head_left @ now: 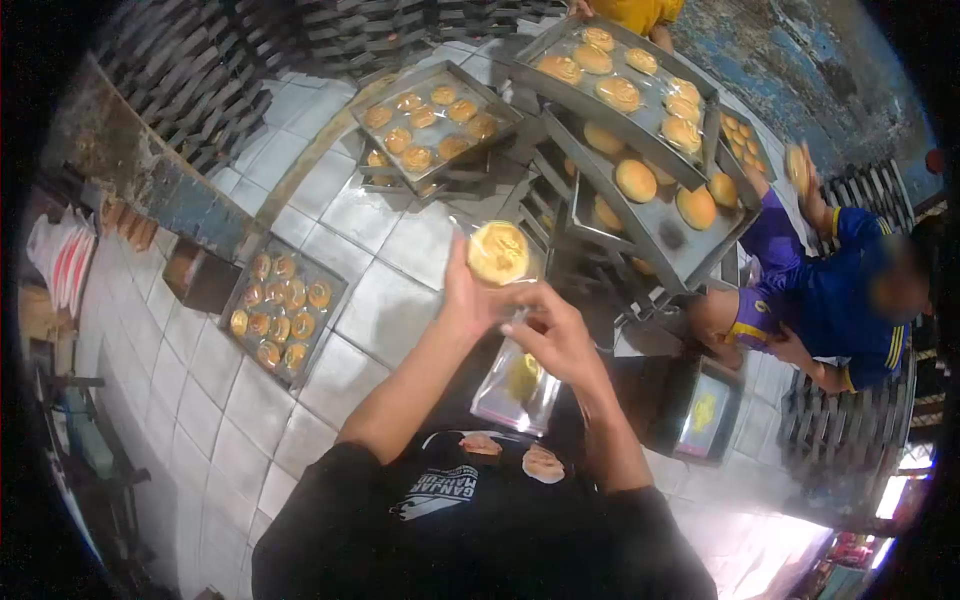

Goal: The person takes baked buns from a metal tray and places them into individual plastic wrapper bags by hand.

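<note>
A round golden bun (498,252) sits inside a clear plastic bag. My left hand (466,292) grips the bagged bun from its left side and below. The fingers of my right hand (553,330) are pinched together at the lower end of the bag, just beneath the bun. Under my right hand lies a stack of flat clear plastic bags (515,395) with a yellow-green print, close to my body. My right fingertips are partly hidden behind the hand.
Bagged buns fill a metal tray (340,318) on the tiled floor (385,305) at left and a stacked tray (510,122) ahead. More trays of buns (690,262) lean in a pile at right. A person in blue (850,285) sits at right; another in yellow (640,12) is behind.
</note>
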### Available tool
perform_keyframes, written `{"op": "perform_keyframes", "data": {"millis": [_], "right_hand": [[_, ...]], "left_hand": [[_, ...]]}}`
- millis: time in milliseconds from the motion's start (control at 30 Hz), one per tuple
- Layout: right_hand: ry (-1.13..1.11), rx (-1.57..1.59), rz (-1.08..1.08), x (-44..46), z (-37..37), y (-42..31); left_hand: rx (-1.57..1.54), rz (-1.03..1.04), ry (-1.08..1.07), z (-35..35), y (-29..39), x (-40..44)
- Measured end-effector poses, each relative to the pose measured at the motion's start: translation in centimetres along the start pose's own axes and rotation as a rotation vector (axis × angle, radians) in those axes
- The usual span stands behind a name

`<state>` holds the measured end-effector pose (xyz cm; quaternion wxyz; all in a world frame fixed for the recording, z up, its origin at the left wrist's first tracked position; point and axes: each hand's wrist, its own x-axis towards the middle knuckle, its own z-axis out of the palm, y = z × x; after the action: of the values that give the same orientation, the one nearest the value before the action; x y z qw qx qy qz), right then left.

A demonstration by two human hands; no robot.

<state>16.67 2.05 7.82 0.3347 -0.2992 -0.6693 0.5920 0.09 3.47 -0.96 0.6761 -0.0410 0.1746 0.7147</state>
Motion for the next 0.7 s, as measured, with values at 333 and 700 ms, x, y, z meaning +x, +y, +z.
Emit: {"op": "perform_keyframes", "data": {"millis": [333,700], "right_hand": [[-0.019,0.198,0.190,-1.4,-0.4,-1.9],[-0.138,0.115,0.190,-3.3,-1.6,-0.3]], "left_hand": [[0.067,0.086,0.172,1.3,0.8,-1.0],[0.130,0.172,0.240,0.4,1.2,-0.6]]}}
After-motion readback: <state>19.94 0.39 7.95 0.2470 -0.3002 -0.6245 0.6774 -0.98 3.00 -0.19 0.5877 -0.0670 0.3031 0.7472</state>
